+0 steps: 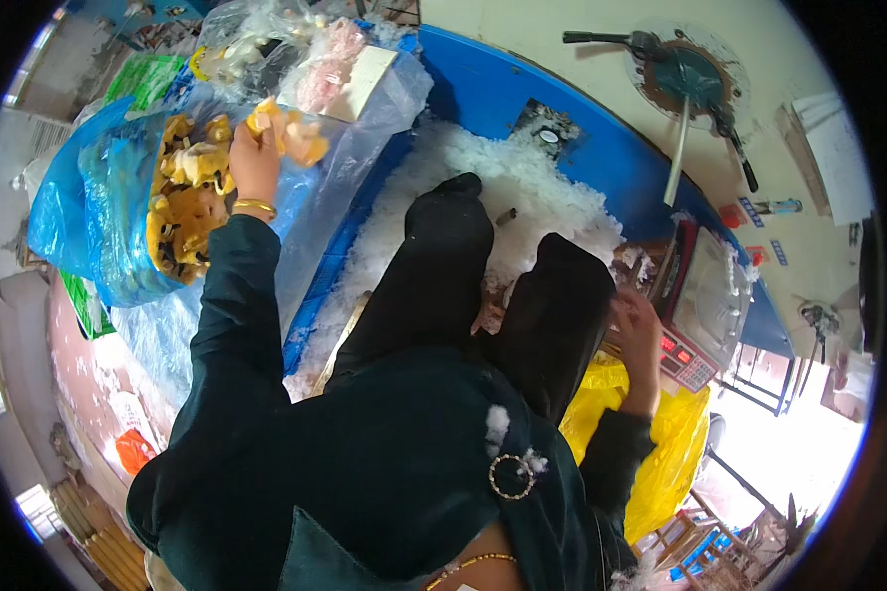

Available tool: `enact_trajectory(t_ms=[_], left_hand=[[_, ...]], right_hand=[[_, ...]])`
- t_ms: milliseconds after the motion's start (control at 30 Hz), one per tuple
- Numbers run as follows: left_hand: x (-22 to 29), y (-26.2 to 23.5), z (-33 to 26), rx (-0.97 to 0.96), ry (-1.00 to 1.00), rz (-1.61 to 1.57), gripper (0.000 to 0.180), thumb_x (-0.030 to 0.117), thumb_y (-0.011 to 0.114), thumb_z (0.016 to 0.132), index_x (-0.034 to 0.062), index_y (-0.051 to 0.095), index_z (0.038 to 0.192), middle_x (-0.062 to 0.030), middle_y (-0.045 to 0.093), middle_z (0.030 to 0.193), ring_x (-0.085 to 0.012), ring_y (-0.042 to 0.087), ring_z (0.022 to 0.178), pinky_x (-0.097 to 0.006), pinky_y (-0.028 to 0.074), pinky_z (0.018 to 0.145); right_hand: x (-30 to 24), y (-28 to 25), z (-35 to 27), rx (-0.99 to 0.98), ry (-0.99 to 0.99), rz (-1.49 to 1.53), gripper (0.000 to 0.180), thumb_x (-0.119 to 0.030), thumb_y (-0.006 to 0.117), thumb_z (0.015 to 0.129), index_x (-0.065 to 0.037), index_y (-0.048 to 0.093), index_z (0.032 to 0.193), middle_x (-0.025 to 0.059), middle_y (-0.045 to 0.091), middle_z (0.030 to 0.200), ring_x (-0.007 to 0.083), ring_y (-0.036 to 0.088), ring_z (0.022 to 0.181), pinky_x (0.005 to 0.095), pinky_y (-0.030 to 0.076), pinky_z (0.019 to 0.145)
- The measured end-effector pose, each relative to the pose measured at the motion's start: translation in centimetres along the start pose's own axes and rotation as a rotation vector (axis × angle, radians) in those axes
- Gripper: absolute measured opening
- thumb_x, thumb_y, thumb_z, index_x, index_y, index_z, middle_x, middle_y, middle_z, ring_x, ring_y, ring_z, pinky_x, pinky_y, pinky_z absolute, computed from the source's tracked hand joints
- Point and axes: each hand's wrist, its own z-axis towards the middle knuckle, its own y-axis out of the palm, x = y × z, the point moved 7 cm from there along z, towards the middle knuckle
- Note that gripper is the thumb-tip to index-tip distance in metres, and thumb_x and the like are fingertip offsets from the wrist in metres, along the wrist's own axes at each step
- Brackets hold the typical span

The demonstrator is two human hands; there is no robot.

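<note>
My left hand [254,165] is closed on a yellow-and-orange plush piece [294,134], which is smeared by motion. It is above the right side of a blue plastic bag [99,212]. In the bag's mouth lies a heap of yellow and cream plush pieces [192,219] with dark markings. My right hand [641,330] hangs beside my right knee, with its fingers loosely bent and apart. I make out nothing in it. Just right of that hand stands a digital scale [690,362] with a red lit display and a metal pan.
White fluffy stuffing [443,153] fills the blue trough around my legs. A machine with lever handles [685,79] sits on the pale tabletop [522,25]. At the lower right is a yellow plastic bag [665,453]. Pink plush [333,64] lies beyond the blue bag.
</note>
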Motion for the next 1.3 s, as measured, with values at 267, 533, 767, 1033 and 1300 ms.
enact_trajectory(t_ms=[267, 533, 767, 1033, 1300], left_hand=[[15.9, 5.4, -7.1, -0.721, -0.210, -1.375, 0.025, 0.011, 0.055, 0.095, 0.0019, 0.057, 0.119, -0.0049, 0.065, 0.108, -0.0129, 0.063, 0.094, -0.027, 0.050, 0.082], [23.7, 7.5, -12.1, -0.856, 0.292, -0.727, 0.027, 0.017, 0.066, 0.086, 0.0024, 0.058, 0.108, -0.0099, 0.066, 0.097, -0.0189, 0.064, 0.084, -0.030, 0.050, 0.073], [32.1, 3.5, -19.2, -1.602, 0.311, -0.874, 0.021, 0.025, 0.059, 0.095, 0.0038, 0.059, 0.100, 0.0033, 0.059, 0.078, -0.0028, 0.044, 0.056, -0.018, 0.033, 0.048], [34.5, 4.0, -20.9, -1.776, 0.360, -1.170, 0.015, 0.009, 0.071, 0.083, 0.0013, 0.065, 0.093, -0.0007, 0.065, 0.088, -0.0079, 0.058, 0.080, -0.022, 0.048, 0.075], [36.6, 3.8, -21.2, -1.871, 0.356, -1.019, 0.017, 0.001, 0.075, 0.074, -0.0030, 0.068, 0.088, -0.0024, 0.066, 0.084, -0.0086, 0.060, 0.077, -0.021, 0.047, 0.071]], right_hand=[[-19.6, 8.8, 2.3, -0.035, -0.681, -0.062, 0.038, -0.016, 0.069, 0.079, -0.018, 0.061, 0.116, 0.0079, 0.056, 0.113, 0.0253, 0.063, 0.085, 0.0352, 0.052, 0.074], [-20.8, 8.9, -0.8, -0.235, -0.990, -0.218, 0.026, -0.018, 0.071, 0.070, -0.011, 0.061, 0.093, 0.0050, 0.052, 0.112, 0.0268, 0.062, 0.083, 0.0348, 0.050, 0.072], [-17.5, 6.1, 0.8, -0.332, -0.699, -0.226, 0.030, -0.024, 0.073, 0.071, -0.010, 0.065, 0.096, 0.0133, 0.064, 0.083, 0.0355, 0.060, 0.079, 0.0382, 0.048, 0.068], [-14.8, 2.9, 1.1, -0.818, -0.340, 0.156, 0.037, -0.037, 0.076, 0.076, -0.005, 0.067, 0.091, 0.0071, 0.060, 0.069, 0.0173, 0.056, 0.060, 0.0282, 0.041, 0.057], [-14.0, -0.1, 1.8, -0.157, -0.780, -0.126, 0.016, -0.019, 0.072, 0.075, -0.006, 0.064, 0.080, 0.0074, 0.058, 0.085, 0.0252, 0.060, 0.077, 0.0331, 0.047, 0.067]])
